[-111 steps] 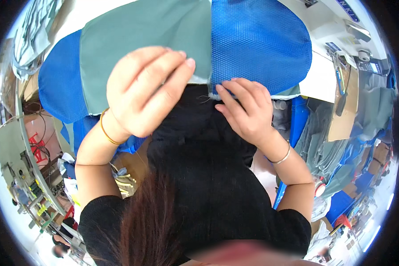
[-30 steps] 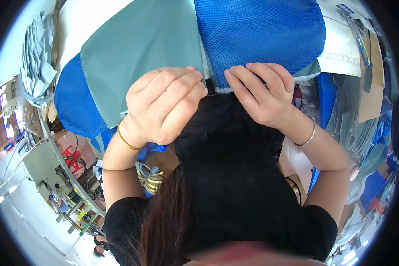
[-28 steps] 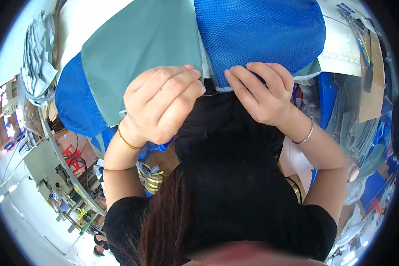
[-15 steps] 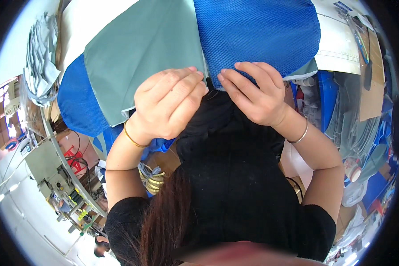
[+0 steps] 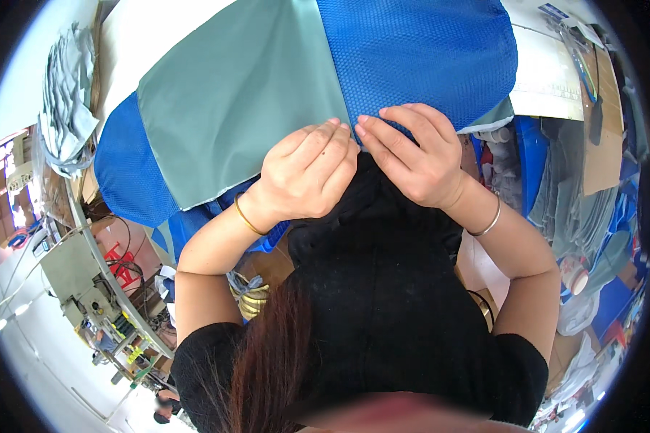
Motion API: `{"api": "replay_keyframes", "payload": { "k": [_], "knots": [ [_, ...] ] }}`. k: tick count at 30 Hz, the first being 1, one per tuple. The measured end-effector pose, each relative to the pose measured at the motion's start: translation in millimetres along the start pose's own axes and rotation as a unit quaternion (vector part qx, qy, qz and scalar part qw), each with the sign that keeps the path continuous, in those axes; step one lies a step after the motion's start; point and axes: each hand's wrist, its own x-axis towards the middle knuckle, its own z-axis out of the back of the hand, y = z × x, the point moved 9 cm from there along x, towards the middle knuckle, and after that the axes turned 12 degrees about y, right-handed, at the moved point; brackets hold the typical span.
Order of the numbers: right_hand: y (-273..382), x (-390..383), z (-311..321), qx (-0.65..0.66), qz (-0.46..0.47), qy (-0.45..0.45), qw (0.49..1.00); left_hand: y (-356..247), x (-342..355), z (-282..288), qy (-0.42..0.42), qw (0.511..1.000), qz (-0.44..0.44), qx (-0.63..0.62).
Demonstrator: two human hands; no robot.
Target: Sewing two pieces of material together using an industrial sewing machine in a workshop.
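A fabric piece of grey-green cloth joined with blue honeycomb-textured cloth lies across the table, with another blue section at its left end. Both hands are at the middle of its near edge, where the green and blue parts meet. My left hand has its fingers curled and closed on the green side. My right hand, just beside it, has bent fingers gripping the edge of the blue side. The fingertips of the two hands are almost touching, and what lies beneath them is partly hidden.
The white table carries cardboard and tools at the right. Folded grey fabric hangs at upper left. A metal machine stand and red stool are at left, a person lower left, cloth stacks at right.
My left hand has moved rightward toward my right hand, drawing the green cloth along, and the gap between green and blue has closed. My right hand has shifted slightly left.
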Motion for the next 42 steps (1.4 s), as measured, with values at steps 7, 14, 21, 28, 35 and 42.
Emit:
{"api": "replay_keyframes", "payload": {
  "k": [7, 14, 21, 28, 35, 42],
  "knots": [
    [1.0, 3.6, -1.3, 0.004, 0.002, -0.003, 1.000, 1.2, -4.6, 0.6, -0.005, 0.999, 0.041, -0.024],
    [-0.8, 6.4, -2.2, 0.010, -0.002, 0.003, 1.000, 2.3, -9.4, -1.1, -0.038, 0.998, 0.047, -0.020],
    [-5.8, 10.0, -1.9, 0.032, -0.006, 0.007, 0.999, 3.5, -14.1, -4.3, -0.054, 0.995, 0.071, -0.038],
    [6.4, 15.1, -1.8, 0.018, 0.063, 0.025, 0.998, 18.4, 4.3, 23.8, 0.042, 0.967, 0.153, -0.201],
    [9.0, 19.9, -4.8, 0.027, 0.073, 0.052, 0.996, 60.9, 33.5, -9.3, 0.098, 0.965, 0.243, -0.015],
    [8.5, 19.7, -5.9, 0.026, 0.071, 0.059, 0.995, 62.0, 23.4, -28.2, 0.116, 0.960, 0.255, -0.027]
  ]
}}
